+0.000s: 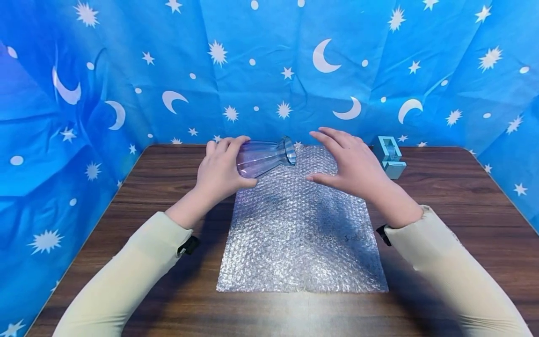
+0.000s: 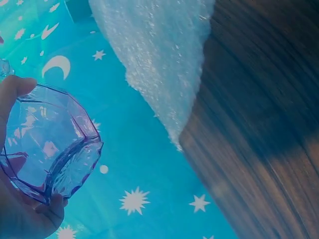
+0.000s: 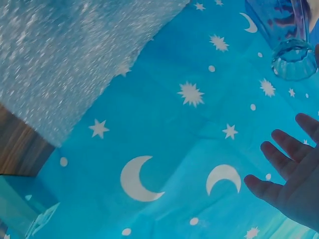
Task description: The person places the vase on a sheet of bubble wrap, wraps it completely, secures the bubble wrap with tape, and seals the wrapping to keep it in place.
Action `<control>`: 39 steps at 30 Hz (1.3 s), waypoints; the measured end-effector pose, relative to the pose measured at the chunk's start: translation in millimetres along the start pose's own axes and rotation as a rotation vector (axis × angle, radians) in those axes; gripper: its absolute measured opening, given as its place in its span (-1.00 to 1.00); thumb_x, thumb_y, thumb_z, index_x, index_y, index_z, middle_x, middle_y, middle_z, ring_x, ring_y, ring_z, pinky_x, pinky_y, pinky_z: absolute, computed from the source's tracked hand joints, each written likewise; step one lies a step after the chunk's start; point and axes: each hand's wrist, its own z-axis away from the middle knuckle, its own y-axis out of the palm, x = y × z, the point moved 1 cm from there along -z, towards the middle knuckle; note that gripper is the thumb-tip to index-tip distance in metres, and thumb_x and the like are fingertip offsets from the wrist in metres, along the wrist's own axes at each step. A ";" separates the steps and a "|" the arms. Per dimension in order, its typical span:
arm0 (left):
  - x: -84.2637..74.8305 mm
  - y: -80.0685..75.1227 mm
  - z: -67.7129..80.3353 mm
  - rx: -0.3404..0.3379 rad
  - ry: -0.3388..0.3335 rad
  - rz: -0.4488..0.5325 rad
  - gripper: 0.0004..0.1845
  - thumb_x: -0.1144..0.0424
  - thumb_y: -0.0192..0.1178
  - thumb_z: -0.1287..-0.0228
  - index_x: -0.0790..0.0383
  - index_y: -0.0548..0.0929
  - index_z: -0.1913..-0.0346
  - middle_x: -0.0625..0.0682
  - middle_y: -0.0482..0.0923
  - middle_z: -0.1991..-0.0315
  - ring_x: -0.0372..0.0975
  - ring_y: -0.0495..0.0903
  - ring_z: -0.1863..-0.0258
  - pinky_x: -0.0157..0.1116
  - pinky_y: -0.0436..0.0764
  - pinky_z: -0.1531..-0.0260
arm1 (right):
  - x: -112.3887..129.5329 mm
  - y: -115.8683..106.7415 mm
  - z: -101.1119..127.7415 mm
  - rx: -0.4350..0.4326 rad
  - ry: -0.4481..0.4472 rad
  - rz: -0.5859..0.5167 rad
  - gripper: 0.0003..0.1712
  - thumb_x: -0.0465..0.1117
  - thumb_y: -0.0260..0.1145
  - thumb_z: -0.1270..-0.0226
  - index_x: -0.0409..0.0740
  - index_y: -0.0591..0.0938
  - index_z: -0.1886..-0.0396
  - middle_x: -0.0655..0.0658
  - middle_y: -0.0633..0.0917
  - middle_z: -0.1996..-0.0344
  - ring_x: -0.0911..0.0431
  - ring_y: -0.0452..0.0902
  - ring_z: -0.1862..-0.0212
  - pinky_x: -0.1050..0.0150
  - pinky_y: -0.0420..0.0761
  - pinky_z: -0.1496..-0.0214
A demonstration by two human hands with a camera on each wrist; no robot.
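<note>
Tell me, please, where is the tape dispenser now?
In the head view the light blue tape dispenser stands on the wooden table at the far right, just beyond the bubble wrap sheet and behind the right hand.

Starry blue backdrop (image 1: 269, 70) — wooden table (image 1: 442, 196)

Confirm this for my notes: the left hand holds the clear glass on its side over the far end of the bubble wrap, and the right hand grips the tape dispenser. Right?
Not quite. The right hand holds nothing: in the head view it hovers open over the bubble wrap, apart from the tape dispenser. The left hand does hold the glass on its side there.
</note>
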 end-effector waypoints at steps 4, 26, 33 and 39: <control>-6.2 0.6 -0.3 -0.003 0.032 -0.038 0.07 -0.03 0.63 0.15 0.04 0.35 -0.50 0.22 0.45 -0.37 0.16 0.35 -0.20 0.02 0.65 0.24 | 5.6 1.5 -2.0 -0.008 -0.012 0.003 0.07 0.16 0.54 -0.17 -0.05 0.29 -0.59 -0.27 0.34 -0.55 -0.26 0.27 -0.54 -0.33 0.26 -0.55; -34.1 9.0 1.4 -0.063 0.199 -0.264 0.12 -0.16 0.67 0.24 0.16 0.39 -0.43 0.22 0.53 -0.29 0.04 0.42 -0.02 -0.07 0.66 0.13 | 28.8 21.7 -13.5 -0.005 -0.110 0.031 0.01 0.20 0.56 -0.13 -0.08 0.42 -0.50 -0.23 0.49 -0.46 -0.17 0.38 -0.50 -0.30 0.26 -0.57; -40.9 10.9 3.7 -0.113 0.256 -0.289 0.09 -0.20 0.66 0.27 0.16 0.43 -0.39 0.21 0.57 -0.23 0.03 0.45 0.02 -0.08 0.68 0.11 | 35.4 28.1 -15.3 0.004 -0.125 0.041 0.00 0.18 0.58 -0.12 -0.07 0.42 -0.50 -0.22 0.53 -0.43 -0.17 0.43 -0.47 -0.26 0.30 -0.57; -43.8 12.7 5.5 -0.146 0.297 -0.305 0.06 -0.23 0.65 0.27 0.13 0.47 -0.35 0.19 0.60 -0.20 0.02 0.47 0.05 -0.09 0.68 0.17 | 38.3 31.2 -16.1 0.031 -0.127 0.110 0.03 0.18 0.59 -0.09 -0.05 0.40 -0.51 -0.20 0.56 -0.40 -0.17 0.48 -0.44 -0.23 0.34 -0.56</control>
